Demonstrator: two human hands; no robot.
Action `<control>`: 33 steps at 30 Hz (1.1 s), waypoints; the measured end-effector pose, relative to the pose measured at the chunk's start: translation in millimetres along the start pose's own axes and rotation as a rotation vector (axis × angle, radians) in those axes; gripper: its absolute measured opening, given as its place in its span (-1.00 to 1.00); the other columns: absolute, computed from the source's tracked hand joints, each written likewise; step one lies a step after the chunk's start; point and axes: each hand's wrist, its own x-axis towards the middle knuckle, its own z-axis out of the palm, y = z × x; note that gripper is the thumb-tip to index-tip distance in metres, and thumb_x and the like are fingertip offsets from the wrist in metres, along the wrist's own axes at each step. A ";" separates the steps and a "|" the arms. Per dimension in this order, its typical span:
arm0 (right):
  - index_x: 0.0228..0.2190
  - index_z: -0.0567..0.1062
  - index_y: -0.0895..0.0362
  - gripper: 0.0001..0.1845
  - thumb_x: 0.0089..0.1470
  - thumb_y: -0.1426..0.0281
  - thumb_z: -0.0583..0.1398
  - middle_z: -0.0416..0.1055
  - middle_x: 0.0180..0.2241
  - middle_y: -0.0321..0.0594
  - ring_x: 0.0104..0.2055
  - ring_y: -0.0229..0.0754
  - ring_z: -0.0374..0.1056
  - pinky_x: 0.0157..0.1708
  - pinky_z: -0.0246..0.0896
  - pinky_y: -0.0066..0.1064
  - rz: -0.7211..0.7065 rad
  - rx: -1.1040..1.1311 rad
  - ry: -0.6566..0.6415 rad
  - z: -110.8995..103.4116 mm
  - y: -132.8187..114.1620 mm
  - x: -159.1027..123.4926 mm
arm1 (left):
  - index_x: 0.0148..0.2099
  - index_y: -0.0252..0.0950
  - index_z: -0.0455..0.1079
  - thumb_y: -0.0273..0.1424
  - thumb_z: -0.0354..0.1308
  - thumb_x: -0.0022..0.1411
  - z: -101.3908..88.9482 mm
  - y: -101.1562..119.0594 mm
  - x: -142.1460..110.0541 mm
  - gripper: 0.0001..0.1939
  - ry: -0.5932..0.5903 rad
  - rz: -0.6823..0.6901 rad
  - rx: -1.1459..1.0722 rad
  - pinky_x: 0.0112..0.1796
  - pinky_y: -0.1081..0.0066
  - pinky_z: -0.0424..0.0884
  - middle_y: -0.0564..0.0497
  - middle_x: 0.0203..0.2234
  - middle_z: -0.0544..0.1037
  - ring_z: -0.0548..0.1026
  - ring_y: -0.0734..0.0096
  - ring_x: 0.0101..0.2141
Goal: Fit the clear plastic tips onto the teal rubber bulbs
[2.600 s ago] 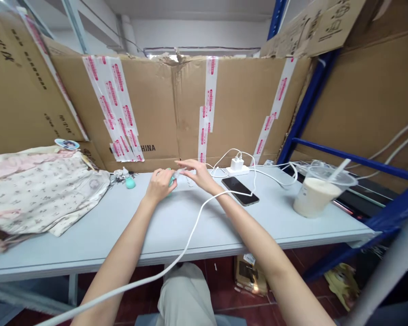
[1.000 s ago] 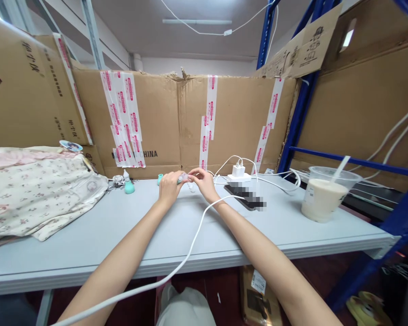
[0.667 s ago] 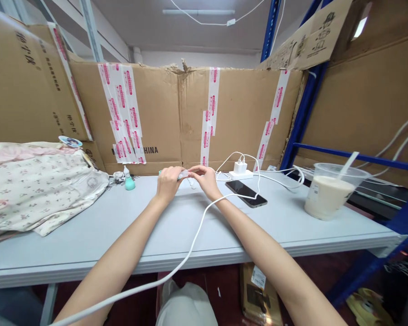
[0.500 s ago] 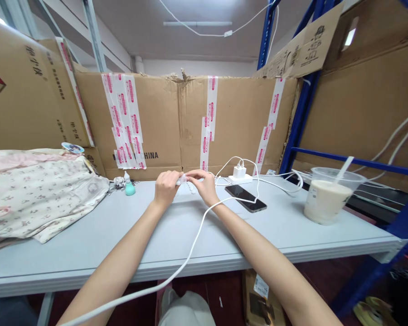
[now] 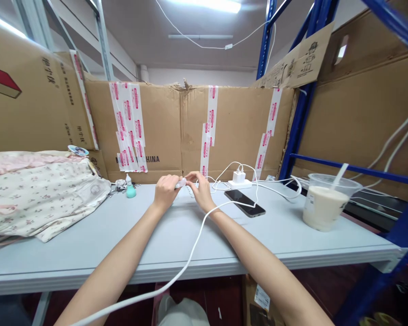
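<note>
Over the far middle of the table, my left hand [image 5: 165, 191] is closed around a small translucent whitish piece [image 5: 181, 183], whose rounded end sticks out past the fingers. Its exact kind is too small to make out. My right hand [image 5: 200, 190] meets it from the other side, thumb and bent fingertips drawn together at that end. A short pale strand [image 5: 191, 192] hangs below the right fingers. Whether those fingertips grip the piece, the strand or something else is hidden. A white cable [image 5: 199, 237] crosses over my right wrist.
A black phone [image 5: 245, 202] lies right of my hands, before a white power strip [image 5: 240, 184] with a charger [image 5: 238, 175]. Farther right stands a drink cup [image 5: 326, 206] with a straw. Leftward are a teal-and-white dropper-shaped bottle [image 5: 130, 189] and floral cloth [image 5: 51, 194]. Cardboard [image 5: 163, 127] walls the back.
The view has tilted up slightly. My right fingers have bent and shifted a little at the piece, showing more of its rounded end. The left hand keeps its hold.
</note>
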 end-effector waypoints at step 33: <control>-0.26 0.54 0.02 -0.83 0.12 0.35 0.15 0.46 -0.14 -0.19 -0.05 -0.14 0.33 0.03 0.12 -0.26 -0.046 0.076 0.094 10.6 -5.6 -10.7 | -0.37 -0.25 0.35 -0.16 -0.09 0.32 2.7 3.9 -1.8 -0.64 0.067 -0.091 -0.032 -0.34 0.35 0.20 -0.03 -0.53 0.44 0.38 0.32 -0.44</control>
